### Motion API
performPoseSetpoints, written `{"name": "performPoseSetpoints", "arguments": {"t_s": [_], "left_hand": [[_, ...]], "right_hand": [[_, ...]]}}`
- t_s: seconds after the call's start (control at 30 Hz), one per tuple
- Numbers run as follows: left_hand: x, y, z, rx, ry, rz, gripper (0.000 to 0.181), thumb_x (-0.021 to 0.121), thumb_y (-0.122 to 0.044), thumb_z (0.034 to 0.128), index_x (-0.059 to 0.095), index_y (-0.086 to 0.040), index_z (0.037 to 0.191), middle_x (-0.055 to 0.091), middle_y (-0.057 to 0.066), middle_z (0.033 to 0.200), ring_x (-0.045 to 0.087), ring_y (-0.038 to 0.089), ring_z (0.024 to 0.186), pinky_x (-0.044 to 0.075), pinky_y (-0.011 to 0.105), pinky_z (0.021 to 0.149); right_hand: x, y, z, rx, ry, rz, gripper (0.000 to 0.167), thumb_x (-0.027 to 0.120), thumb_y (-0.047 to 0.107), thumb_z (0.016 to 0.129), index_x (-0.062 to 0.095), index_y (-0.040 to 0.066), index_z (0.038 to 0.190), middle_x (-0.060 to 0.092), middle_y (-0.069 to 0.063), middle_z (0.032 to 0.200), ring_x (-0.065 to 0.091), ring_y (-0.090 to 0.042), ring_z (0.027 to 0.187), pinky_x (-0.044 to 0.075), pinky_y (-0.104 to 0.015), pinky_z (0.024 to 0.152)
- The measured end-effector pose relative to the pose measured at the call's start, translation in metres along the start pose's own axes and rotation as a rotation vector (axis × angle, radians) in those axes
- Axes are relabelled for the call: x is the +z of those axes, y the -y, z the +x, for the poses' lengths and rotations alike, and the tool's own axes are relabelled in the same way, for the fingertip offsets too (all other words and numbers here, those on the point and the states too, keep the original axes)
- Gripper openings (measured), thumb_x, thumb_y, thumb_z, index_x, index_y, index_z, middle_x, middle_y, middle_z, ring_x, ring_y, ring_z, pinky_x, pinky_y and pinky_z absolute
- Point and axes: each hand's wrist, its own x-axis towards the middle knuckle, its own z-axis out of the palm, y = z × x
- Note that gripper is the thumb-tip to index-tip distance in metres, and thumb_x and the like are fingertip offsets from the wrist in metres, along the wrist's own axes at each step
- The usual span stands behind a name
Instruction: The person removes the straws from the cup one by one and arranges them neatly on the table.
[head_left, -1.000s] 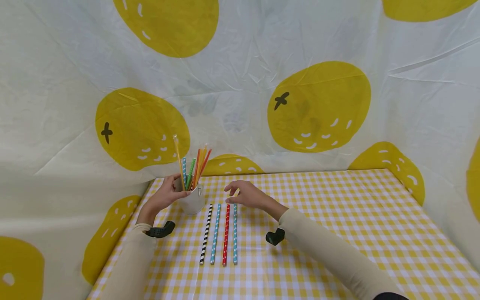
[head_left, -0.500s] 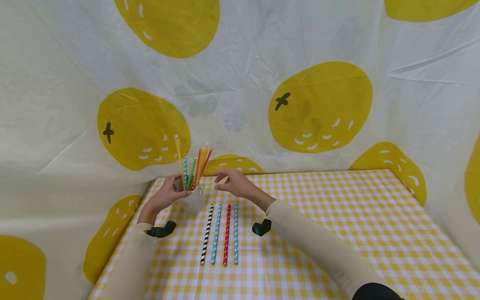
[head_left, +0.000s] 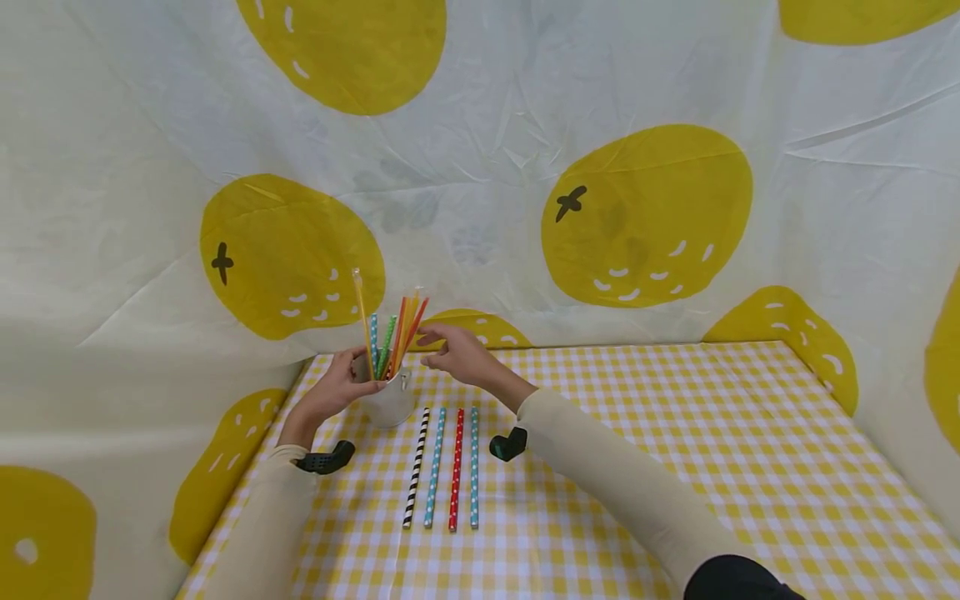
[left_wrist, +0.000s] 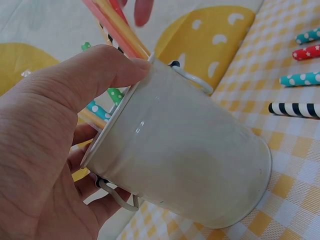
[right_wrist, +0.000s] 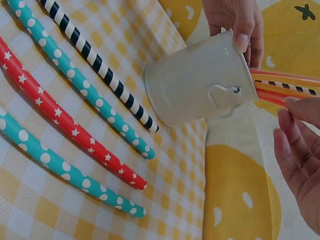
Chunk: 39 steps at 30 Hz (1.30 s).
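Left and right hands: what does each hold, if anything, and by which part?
The left hand grips the white bucket by its rim. The right hand is at the orange straws; whether it pinches one cannot be told.

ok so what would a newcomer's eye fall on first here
Probably the big yellow fruit shapes on the white cloth backdrop. Next, perhaps, the four slim patterned straws, black-and-white, red and turquoise, side by side on the yellow-and-white checked tablecloth. By their far ends, to the left, the left hand grips a round white bucket of colourful straws, the right hand close by.
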Motion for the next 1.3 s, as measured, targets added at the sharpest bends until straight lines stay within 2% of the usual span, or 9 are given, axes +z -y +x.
{"name": "performPoseSetpoints", "arguments": {"t_s": [0.2,0.43,0.6,0.67,0.77,0.93,1.17,1.3], "left_hand": [[0.001,0.000,0.000,0.016,-0.007,-0.024,0.088,0.075,-0.027,0.0938,0.021,0.000,0.159,0.012,0.028,0.155,0.031,0.038,0.120,0.036,0.052,0.096],[0.001,0.001,0.001,0.000,-0.004,-0.017,0.091,0.074,-0.030,0.0942,0.018,-0.001,0.160,0.014,0.027,0.155,0.033,0.037,0.115,0.037,0.050,0.092],[0.002,0.002,0.002,0.003,-0.010,-0.009,0.090,0.074,-0.030,0.0945,0.019,-0.002,0.160,0.013,0.026,0.155,0.032,0.038,0.118,0.036,0.053,0.096],[0.002,0.003,0.002,0.006,-0.011,-0.011,0.090,0.074,-0.030,0.0946,0.019,-0.002,0.160,0.013,0.026,0.156,0.031,0.038,0.119,0.036,0.054,0.097],[0.002,0.004,0.002,0.017,-0.013,-0.016,0.089,0.074,-0.029,0.0946,0.019,-0.001,0.160,0.012,0.027,0.155,0.032,0.037,0.116,0.036,0.052,0.095],[0.002,0.000,0.000,0.027,-0.017,-0.014,0.088,0.074,-0.026,0.0945,0.020,0.000,0.159,0.015,0.027,0.154,0.033,0.036,0.112,0.037,0.048,0.090],[0.004,0.003,0.002,0.016,-0.028,-0.011,0.087,0.074,-0.027,0.0938,0.022,-0.002,0.159,0.014,0.026,0.154,0.033,0.035,0.112,0.037,0.047,0.090],[0.004,0.004,0.002,0.026,-0.026,-0.022,0.088,0.074,-0.025,0.0938,0.021,-0.001,0.159,0.013,0.027,0.155,0.033,0.037,0.113,0.037,0.049,0.090]], "right_hand": [[0.006,0.006,0.005,-0.015,0.002,0.003,0.048,0.067,0.010,0.099,0.055,0.011,0.146,0.067,-0.008,0.131,0.069,-0.012,0.079,0.056,-0.029,0.073],[0.012,0.011,0.011,-0.033,-0.015,0.037,0.048,0.065,0.008,0.100,0.052,0.006,0.146,0.064,-0.018,0.132,0.070,-0.022,0.083,0.058,-0.041,0.077],[0.017,0.015,0.016,-0.019,-0.049,0.042,0.047,0.067,0.013,0.099,0.053,0.007,0.144,0.064,-0.015,0.132,0.071,-0.019,0.081,0.057,-0.032,0.072],[0.019,0.015,0.018,-0.009,-0.055,0.055,0.044,0.069,0.017,0.099,0.056,0.009,0.139,0.064,-0.012,0.132,0.071,-0.022,0.082,0.056,-0.030,0.069],[0.022,0.017,0.019,0.013,-0.054,0.085,0.038,0.071,0.023,0.098,0.060,0.011,0.132,0.062,-0.009,0.132,0.072,-0.030,0.087,0.057,-0.035,0.070],[0.026,0.019,0.021,0.028,-0.073,0.149,0.033,0.071,0.021,0.097,0.061,0.008,0.126,0.063,-0.010,0.130,0.070,-0.039,0.090,0.056,-0.034,0.070],[0.030,0.018,0.026,0.027,-0.124,0.153,0.025,0.072,0.021,0.096,0.064,0.007,0.116,0.066,-0.009,0.121,0.070,-0.031,0.082,0.055,-0.028,0.066],[0.032,0.019,0.027,0.038,-0.142,0.177,0.026,0.074,0.020,0.095,0.066,0.007,0.116,0.068,-0.007,0.114,0.069,-0.031,0.079,0.056,-0.031,0.067]]}}
